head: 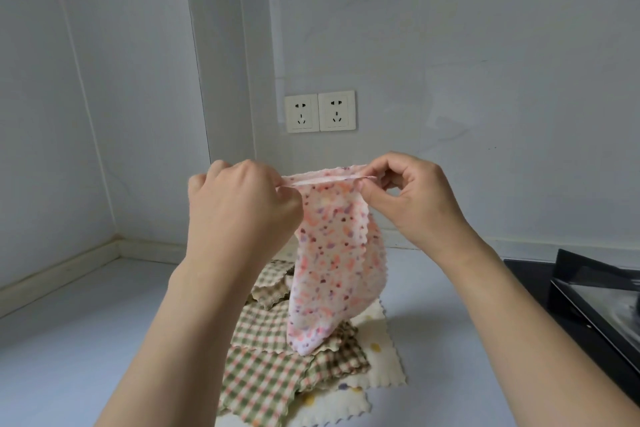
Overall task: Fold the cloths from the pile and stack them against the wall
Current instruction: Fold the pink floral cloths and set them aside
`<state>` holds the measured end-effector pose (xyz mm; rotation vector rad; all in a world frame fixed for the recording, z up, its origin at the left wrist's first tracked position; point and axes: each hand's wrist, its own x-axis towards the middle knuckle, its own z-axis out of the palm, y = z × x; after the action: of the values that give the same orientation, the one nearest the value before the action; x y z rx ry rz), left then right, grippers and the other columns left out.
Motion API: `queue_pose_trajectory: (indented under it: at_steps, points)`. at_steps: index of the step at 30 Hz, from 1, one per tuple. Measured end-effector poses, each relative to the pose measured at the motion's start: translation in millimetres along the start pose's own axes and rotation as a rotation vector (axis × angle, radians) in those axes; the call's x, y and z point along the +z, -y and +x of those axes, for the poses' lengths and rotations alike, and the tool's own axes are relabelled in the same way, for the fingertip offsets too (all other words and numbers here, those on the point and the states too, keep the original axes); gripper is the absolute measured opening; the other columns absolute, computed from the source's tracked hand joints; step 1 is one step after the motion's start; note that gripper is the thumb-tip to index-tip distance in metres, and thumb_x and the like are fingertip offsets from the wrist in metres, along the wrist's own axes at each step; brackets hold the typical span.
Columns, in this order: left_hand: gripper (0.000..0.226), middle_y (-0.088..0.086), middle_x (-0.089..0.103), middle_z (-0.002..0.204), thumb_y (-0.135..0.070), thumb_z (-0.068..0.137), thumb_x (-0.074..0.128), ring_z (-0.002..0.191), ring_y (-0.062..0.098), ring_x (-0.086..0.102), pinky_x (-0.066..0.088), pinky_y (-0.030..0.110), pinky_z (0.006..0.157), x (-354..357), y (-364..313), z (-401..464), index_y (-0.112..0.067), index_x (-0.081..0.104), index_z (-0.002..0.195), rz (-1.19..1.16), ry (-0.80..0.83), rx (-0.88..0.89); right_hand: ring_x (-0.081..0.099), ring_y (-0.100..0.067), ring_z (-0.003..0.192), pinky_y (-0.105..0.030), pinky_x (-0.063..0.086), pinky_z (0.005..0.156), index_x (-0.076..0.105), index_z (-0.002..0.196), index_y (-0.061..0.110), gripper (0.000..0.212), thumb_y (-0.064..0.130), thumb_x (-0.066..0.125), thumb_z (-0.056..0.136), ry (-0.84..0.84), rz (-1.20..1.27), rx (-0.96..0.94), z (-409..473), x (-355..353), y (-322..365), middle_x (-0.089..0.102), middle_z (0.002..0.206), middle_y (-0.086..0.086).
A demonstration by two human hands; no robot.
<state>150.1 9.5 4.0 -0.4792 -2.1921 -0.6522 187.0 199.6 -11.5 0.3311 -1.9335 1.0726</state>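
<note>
Cloth [327, 253] with a pink, orange and purple speckled print hangs in the air between two raised hands, held by its top edge. Left hand [239, 204] has its back to the camera, fingers curled and pinching the left end of that edge. Right hand [412, 198] pinches the right end between thumb and forefinger, the other fingers bent loosely behind. Both forearms reach up from the lower corners. One cloth is held; its scalloped side edges droop to a point that touches the pile [294, 350] below the hands. That pile lies on the pale counter [86, 340] and shows several green-and-pink checked cloths over at least one cream dotted cloth; the exact count is unclear. Above the hands, two sockets [319, 111] sit side by side on the wall [450, 45]. A black tray [588, 302] lies to the right of the right forearm.
</note>
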Motion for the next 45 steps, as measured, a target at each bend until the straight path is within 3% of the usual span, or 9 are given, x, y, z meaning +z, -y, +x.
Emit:
queue_pose_trajectory:
  at_steps: [5,10,15,26,34,37,41,44,45]
  points:
    - [0.023,-0.003,0.068,0.106,-0.031,0.092,0.052,0.097,0.029,0.051,0.026,0.036,0.084,-5,-4,0,-0.024,0.073,0.096,0.06,-0.081,0.03,0.062,-0.013,0.066,-0.016,0.049,0.067,0.067,0.074,0.026,0.02,0.009,0.074,0.082,0.012,-0.015,-0.012,0,-2,0,0.066,0.071,0.006]
    - [0.019,-0.002,0.071,0.093,-0.032,0.091,0.06,0.089,0.029,0.054,0.025,0.035,0.085,-9,-3,1,-0.023,0.075,0.086,0.0,-0.228,0.023,0.063,-0.014,0.068,-0.031,0.054,0.073,0.062,0.077,0.024,0.021,0.008,0.074,0.084,0.024,0.077,0.002,2,-5,1,0.064,0.071,0.008]
    - [0.014,-0.001,0.07,0.087,-0.031,0.087,0.066,0.087,0.029,0.052,0.026,0.036,0.086,-13,-7,1,-0.021,0.074,0.083,-0.026,-0.311,0.024,0.07,-0.017,0.082,-0.034,0.055,0.084,0.058,0.09,0.028,0.022,0.013,0.073,0.085,0.012,0.18,0.004,4,-6,6,0.073,0.081,0.002]
    - [0.012,0.0,0.068,0.088,-0.022,0.089,0.063,0.079,0.024,0.044,0.023,0.031,0.081,-16,-10,-1,-0.016,0.072,0.084,-0.026,-0.314,0.087,0.066,0.003,0.089,-0.013,0.048,0.082,0.058,0.108,0.026,0.02,0.011,0.06,0.095,0.034,-0.016,-0.052,3,-6,6,0.071,0.095,0.013]
    - [0.012,-0.002,0.064,0.081,-0.024,0.087,0.068,0.081,0.027,0.059,0.047,0.037,0.071,-19,-12,-1,-0.017,0.058,0.088,-0.23,-0.114,0.052,0.06,-0.002,0.082,-0.008,0.043,0.075,0.054,0.121,0.022,0.029,0.006,0.054,0.097,-0.011,-0.147,-0.152,1,-13,8,0.066,0.09,0.01]
    - [0.009,-0.008,0.065,0.082,-0.022,0.089,0.066,0.079,0.014,0.06,0.046,0.026,0.07,-23,-16,-3,-0.023,0.067,0.098,-0.291,-0.028,0.122,0.057,-0.001,0.083,-0.008,0.044,0.074,0.052,0.127,0.019,0.034,0.003,0.05,0.097,-0.056,-0.249,-0.195,-6,-20,11,0.06,0.089,0.012]
    - [0.011,-0.018,0.061,0.073,-0.024,0.092,0.063,0.061,-0.004,0.054,0.039,0.014,0.055,-32,-31,-11,-0.024,0.072,0.087,-0.433,0.094,0.113,0.053,0.015,0.082,-0.004,0.041,0.075,0.06,0.123,0.012,0.029,0.004,0.05,0.097,-0.076,-0.387,-0.159,-19,-34,20,0.054,0.086,0.023]
    - [0.014,-0.007,0.067,0.08,-0.024,0.094,0.06,0.065,0.0,0.059,0.045,0.019,0.058,-31,-44,-18,-0.021,0.069,0.084,-0.636,0.224,0.015,0.053,0.017,0.075,-0.001,0.037,0.068,0.068,0.11,0.011,0.021,0.006,0.053,0.096,-0.021,-0.449,-0.053,-25,-54,35,0.06,0.085,0.014]
    - [0.016,-0.002,0.069,0.081,-0.024,0.095,0.059,0.072,0.012,0.065,0.053,0.026,0.064,-32,-50,-19,-0.019,0.069,0.084,-0.739,0.289,-0.061,0.055,0.013,0.074,-0.003,0.039,0.066,0.071,0.105,0.013,0.019,0.007,0.055,0.095,0.005,-0.453,0.003,-27,-64,41,0.063,0.084,0.011]
